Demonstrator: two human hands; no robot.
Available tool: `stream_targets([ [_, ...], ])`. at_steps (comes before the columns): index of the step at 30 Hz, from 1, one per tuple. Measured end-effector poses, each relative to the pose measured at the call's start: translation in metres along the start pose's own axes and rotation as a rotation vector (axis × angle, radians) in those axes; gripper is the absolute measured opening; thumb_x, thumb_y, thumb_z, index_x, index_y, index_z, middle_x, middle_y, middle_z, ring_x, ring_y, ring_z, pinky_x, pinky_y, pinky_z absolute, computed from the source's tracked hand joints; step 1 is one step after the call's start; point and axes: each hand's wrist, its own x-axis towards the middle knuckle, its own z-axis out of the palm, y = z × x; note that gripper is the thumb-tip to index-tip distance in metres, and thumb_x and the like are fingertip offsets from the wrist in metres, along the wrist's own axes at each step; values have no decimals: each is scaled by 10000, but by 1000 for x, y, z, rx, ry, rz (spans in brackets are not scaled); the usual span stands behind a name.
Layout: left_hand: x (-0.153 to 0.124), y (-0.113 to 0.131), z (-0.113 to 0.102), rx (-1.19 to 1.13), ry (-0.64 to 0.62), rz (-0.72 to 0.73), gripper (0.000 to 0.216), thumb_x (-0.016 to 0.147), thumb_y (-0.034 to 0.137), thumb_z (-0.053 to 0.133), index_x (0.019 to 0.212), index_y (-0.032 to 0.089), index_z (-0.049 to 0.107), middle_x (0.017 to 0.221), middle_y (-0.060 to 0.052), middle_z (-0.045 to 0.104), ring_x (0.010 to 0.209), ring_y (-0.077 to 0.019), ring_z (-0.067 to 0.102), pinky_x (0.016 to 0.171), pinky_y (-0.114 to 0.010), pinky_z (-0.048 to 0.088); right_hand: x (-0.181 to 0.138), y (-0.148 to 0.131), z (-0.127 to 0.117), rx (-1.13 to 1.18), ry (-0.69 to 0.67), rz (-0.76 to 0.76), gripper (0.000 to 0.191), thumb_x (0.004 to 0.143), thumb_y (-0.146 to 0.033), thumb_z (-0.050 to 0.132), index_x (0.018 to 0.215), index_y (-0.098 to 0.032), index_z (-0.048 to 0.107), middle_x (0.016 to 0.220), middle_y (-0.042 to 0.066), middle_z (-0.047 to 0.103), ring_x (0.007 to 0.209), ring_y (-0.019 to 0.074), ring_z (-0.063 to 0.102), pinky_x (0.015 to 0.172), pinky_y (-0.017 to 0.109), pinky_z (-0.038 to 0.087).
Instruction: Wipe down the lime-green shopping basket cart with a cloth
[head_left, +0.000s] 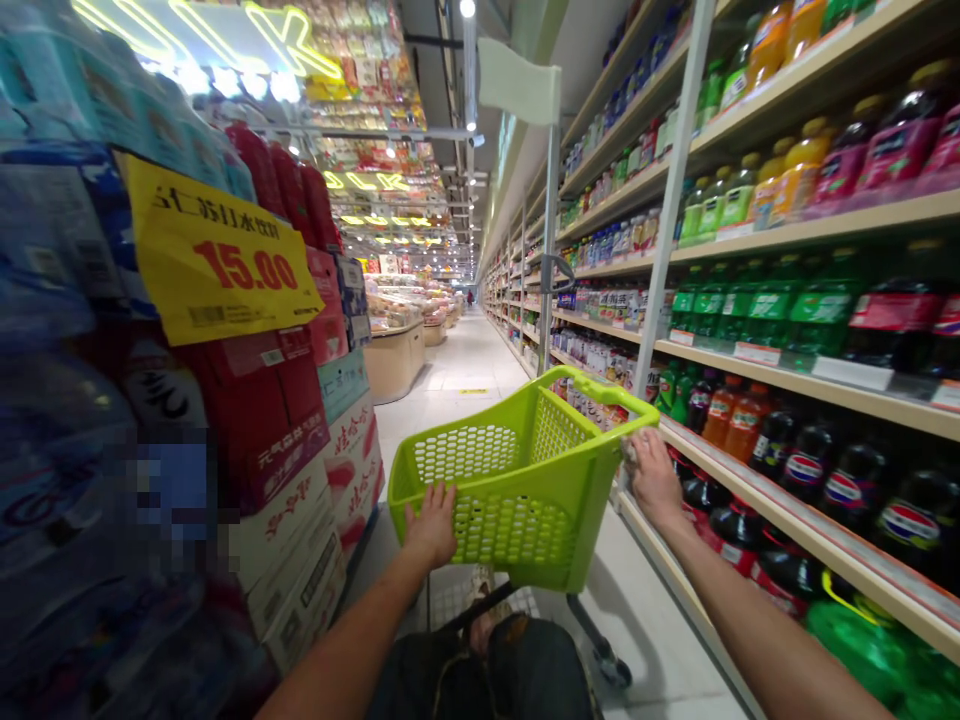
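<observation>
A bright green plastic shopping cart [517, 520] with perforated walls stands in the aisle right before me, turned sideways. Its handle end is at the upper right. My left hand [431, 528] rests on the near side of the basket at the rim, fingers stretched out and slightly apart. At the right corner of the cart, below the handle, my right hand [654, 475] is closed around the edge; its fingertips are partly hidden, and something pale shows at them that I cannot make out.
Stacked drink cartons [292, 540] with a yellow price sign [225, 255] rise close on the left. Shelves of bottles [810, 300] line the right, beside a metal post [671, 200]. A tiled aisle [469, 350] runs ahead past display counters [386, 365].
</observation>
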Motion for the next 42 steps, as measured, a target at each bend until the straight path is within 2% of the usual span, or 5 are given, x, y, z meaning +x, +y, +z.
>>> stream_targets([
  [17, 0, -12, 4, -99, 20, 53, 828, 599, 129, 473, 1361, 183, 153, 1461, -52, 87, 1332, -236, 64, 1039, -531, 147, -13, -96, 29, 210, -233, -524, 521, 767, -3, 315, 1222, -200, 477, 1327, 65, 417, 1295, 182, 219, 1015, 417, 319],
  [23, -3, -27, 8, -134, 39, -68, 755, 653, 110, 432, 1355, 139, 154, 1457, -105, 86, 1332, -233, 70, 1035, -544, 117, 11, -113, 40, 145, -127, -291, 444, 773, -37, 360, 1173, -151, 516, 1352, 111, 369, 1299, 240, 200, 1019, 480, 277],
  [28, -3, -32, 8, -160, 42, -80, 748, 659, 151, 474, 1347, 176, 181, 1454, -86, 129, 1331, -223, 88, 1044, -518, 123, -3, -149, 52, 191, -308, -565, 427, 774, 0, 338, 1084, -166, 579, 1268, 90, 483, 1285, 204, 243, 996, 423, 331],
  [35, -7, -47, 13, -213, 50, -202, 737, 670, 148, 444, 1352, 149, 164, 1452, -112, 120, 1330, -242, 80, 1016, -563, 144, 15, -112, 41, 86, -200, -379, 374, 804, -42, 337, 1070, -143, 580, 1292, 137, 444, 1286, 256, 232, 968, 487, 336],
  [42, -7, -52, 14, -184, 47, -153, 774, 654, 162, 453, 1360, 163, 137, 1456, -79, 122, 1330, -251, 64, 1022, -574, 106, -23, -204, 72, 330, -320, -580, 396, 816, -35, 332, 1096, -178, 573, 1273, 80, 479, 1294, 184, 221, 1008, 427, 323],
])
